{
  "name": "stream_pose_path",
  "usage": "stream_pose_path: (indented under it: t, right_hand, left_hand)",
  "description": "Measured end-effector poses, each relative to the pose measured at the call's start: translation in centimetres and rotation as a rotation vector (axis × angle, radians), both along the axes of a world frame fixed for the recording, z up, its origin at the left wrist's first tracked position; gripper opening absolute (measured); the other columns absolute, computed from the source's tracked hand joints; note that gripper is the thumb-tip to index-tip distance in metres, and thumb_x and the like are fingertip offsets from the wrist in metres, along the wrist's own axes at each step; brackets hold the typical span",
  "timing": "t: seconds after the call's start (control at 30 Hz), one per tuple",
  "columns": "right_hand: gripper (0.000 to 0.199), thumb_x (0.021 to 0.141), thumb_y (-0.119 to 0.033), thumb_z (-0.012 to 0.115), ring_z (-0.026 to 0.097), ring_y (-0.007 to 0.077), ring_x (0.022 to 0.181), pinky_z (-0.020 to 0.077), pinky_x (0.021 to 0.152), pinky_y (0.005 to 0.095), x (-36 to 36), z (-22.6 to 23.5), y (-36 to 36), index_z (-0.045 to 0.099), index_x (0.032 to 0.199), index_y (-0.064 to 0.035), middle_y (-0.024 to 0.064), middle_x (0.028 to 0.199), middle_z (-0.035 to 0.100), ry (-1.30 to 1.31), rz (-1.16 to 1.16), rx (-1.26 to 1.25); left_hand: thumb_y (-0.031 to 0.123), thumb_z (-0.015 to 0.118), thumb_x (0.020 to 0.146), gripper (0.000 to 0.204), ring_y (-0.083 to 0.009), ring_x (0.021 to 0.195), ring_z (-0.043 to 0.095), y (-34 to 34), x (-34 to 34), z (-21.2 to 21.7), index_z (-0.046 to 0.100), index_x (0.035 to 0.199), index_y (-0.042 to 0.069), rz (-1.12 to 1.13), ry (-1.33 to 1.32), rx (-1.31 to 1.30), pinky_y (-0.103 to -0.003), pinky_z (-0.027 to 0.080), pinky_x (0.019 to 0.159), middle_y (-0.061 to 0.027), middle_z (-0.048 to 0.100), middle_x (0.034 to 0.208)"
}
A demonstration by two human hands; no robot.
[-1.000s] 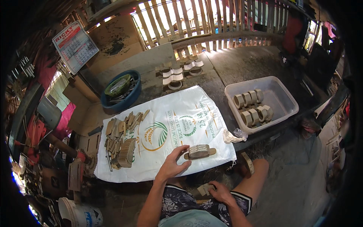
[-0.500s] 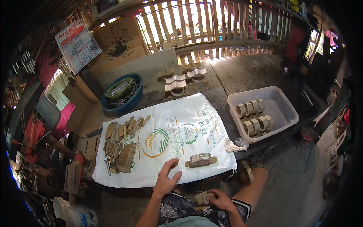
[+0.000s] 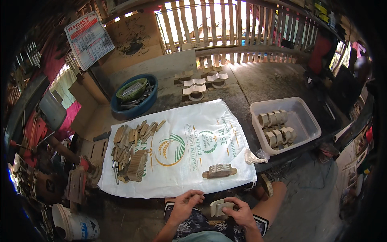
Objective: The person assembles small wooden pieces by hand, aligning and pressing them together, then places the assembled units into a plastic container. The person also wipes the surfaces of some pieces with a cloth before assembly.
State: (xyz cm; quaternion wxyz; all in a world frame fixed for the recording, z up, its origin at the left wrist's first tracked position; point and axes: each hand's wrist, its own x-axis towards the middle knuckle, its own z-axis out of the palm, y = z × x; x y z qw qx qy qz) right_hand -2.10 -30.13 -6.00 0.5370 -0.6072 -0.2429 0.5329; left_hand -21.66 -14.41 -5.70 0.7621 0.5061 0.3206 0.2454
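Observation:
My right hand [image 3: 240,211] grips a pale, curved wooden piece [image 3: 215,206] above my lap, thumb on its flat face. Left of it and apart from it, my left hand [image 3: 186,205] is closed, its fingertips pinched together at the sack's front edge; whatever they hold, if anything, is too small to make out. A white woven sack [image 3: 177,183] lies flat on the bench. On its right part rests a dark wooden block wrapped with pale zigzag bands [image 3: 219,170]. Short wooden strips [image 3: 131,137] are heaped on its left, beside a stack of thin wooden pieces [image 3: 137,165].
A clear plastic box [image 3: 258,105] with several faceted wooden rings stands at the right. Wavy pale pieces [image 3: 194,89] sit on rings at the back. A blue basin [image 3: 117,111] holds a green bowl and metal parts. A vise-like tool [image 3: 82,165] is at the left, above a white bucket [image 3: 76,228].
My left hand has drawn back from over the sack toward my lap, its fingers closing. My right hand has raised the wooden piece and tilted it up. The view has shifted slightly.

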Motion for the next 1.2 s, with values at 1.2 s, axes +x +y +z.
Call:
stream_pose_path:
  t: [1.2]
  right_hand:
    - [0.026,0.095,-0.012,0.073,0.055,0.0047,0.073,0.0455,0.062,0.0218,8.5,9.2,8.8,0.063,0.117,-0.0015,-0.0007,0.086,0.064,-0.25,-0.209,0.11]
  left_hand:
    - [0.016,0.074,0.096,0.025,-0.0068,0.066,0.061,8.2,4.8,3.3,0.065,0.11,-0.003,0.134,0.02,-0.066,-0.022,0.046,0.055,-0.0054,0.07,0.085]
